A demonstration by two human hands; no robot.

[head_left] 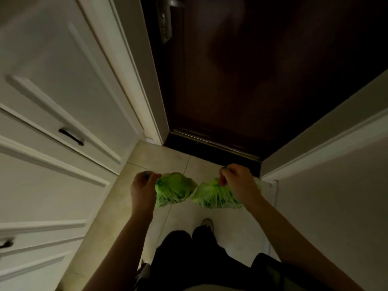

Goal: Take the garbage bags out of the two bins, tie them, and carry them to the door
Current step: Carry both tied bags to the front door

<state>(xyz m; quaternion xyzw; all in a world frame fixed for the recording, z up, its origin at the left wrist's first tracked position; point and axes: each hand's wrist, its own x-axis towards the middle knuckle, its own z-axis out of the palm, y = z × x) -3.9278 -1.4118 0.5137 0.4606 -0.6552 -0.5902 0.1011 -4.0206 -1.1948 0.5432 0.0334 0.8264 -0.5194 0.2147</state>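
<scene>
Two green garbage bags hang side by side above the tiled floor, just short of the dark brown door (pixel 252 70). My left hand (pixel 142 185) grips the gathered top of the left green bag (pixel 174 190). My right hand (pixel 237 179) grips the gathered top of the right green bag (pixel 214 196). The two bags touch each other in the middle. Whether their tops are knotted is hidden by my fingers.
White cabinet doors with dark handles (pixel 71 137) line the left side. A pale wall (pixel 336 185) closes the right. The door's metal lock plate (pixel 165 24) is at the top left of the door. My legs and a shoe (pixel 206 223) stand on the beige tiles (pixel 159 158).
</scene>
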